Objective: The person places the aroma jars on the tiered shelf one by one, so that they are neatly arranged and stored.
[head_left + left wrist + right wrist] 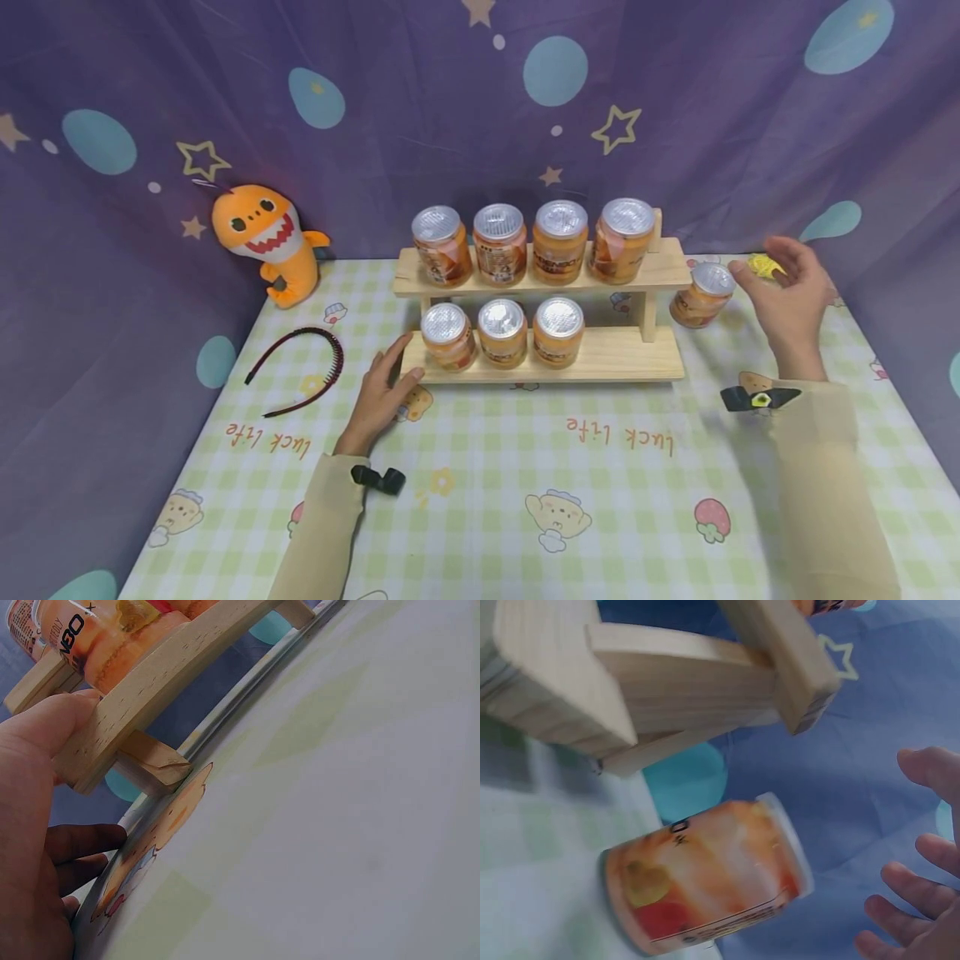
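A two-tier wooden shelf (pixel 615 357) carries orange cans with silver lids: several along the top tier, three on the lower one, such as this can (pixel 558 333). My left hand (pixel 377 400) is at the left end of the lower board; in the left wrist view its thumb (pixel 71 712) touches the board's end, with other fingers extended below. Right of the shelf, one more can (pixel 701 296) stands upright on the table. My right hand (pixel 791 304) is beside that can, fingers spread and loosely bent. A gap separates hand and can (pixel 705 877) in the right wrist view.
An orange shark plush (pixel 270 242) sits at the back left. In front of it lies a dark toothed headband (pixel 333 358). Something yellow (pixel 765 265) is partly hidden behind my right hand. A checked cloth (pixel 480 467) covers the table, and a purple curtain (pixel 450 125) hangs behind.
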Available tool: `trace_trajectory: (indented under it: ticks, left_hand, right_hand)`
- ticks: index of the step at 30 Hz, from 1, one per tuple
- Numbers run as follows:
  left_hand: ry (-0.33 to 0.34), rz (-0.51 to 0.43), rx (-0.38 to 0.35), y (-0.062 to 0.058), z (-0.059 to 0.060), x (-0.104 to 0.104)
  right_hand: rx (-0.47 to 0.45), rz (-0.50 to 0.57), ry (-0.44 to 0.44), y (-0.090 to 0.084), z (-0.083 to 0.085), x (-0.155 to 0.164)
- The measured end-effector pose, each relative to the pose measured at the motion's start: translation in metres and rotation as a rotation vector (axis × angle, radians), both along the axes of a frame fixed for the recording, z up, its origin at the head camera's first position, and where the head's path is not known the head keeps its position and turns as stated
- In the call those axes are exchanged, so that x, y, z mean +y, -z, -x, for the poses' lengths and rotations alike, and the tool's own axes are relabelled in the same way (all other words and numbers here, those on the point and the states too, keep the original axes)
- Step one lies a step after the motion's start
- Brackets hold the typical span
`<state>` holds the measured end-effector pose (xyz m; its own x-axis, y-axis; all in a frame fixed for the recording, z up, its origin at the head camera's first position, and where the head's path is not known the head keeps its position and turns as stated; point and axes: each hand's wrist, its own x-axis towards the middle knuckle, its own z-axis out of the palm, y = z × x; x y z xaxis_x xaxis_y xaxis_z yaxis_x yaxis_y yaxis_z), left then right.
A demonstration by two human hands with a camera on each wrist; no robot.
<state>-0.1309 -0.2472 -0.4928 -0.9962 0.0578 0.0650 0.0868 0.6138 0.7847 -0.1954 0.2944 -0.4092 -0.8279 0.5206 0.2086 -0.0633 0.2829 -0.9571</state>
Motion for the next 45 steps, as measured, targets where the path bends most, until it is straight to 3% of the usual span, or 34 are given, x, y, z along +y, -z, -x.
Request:
trace_trajectory:
  ticks: [13,22,37,45]
  left_hand:
    - [0.0,-0.005,0.007,0.0,-0.001,0.0]
    - [-0.006,-0.004,0.001,0.0,0.0,0.0]
    - [0.006,-0.001,0.021,0.002,0.0,-0.001]
    - [0.013,-0.009,0.049,0.003,0.001,-0.001]
  right_hand:
    - [-0.149,-0.08,-0.095,0.027,0.014,-0.008]
    - [-0.192,-0.101,-0.125,0.039,0.017,-0.013]
    - [-0.166,-0.127,-0.116,0.06,0.017,-0.014]
    - [-0.098,-0.091,-0.087,0.066,0.021,-0.015]
